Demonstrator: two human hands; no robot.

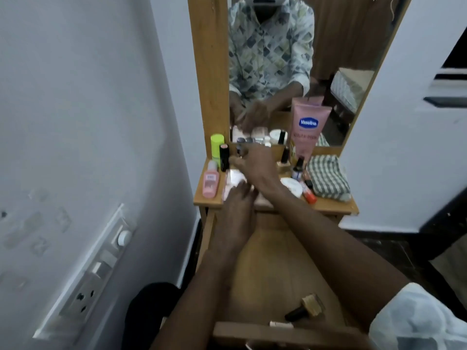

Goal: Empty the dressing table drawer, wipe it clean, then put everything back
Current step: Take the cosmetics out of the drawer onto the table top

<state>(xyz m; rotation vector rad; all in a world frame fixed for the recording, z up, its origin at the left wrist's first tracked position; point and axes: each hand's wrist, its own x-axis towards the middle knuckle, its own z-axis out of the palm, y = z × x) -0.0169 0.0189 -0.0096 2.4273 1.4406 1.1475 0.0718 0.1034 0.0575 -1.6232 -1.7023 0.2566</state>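
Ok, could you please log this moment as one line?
drawer: open, nearly empty | left hand: on pale pack | right hand: among tabletop bottles | grips: unclear

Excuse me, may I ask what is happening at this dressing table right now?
A person is working over the open drawer, in which only a small bottle or two show. Both hands are up on the table top among the cosmetics: the left hand on a pale packet, the right hand by a black tube.

A pale shirt [271,44], printed with diamond shapes in grey-blue and light green, is seen reflected in the mirror [353,46]. Its right sleeve [417,322] is ended near the elbow, the right forearm [328,236] left bare.
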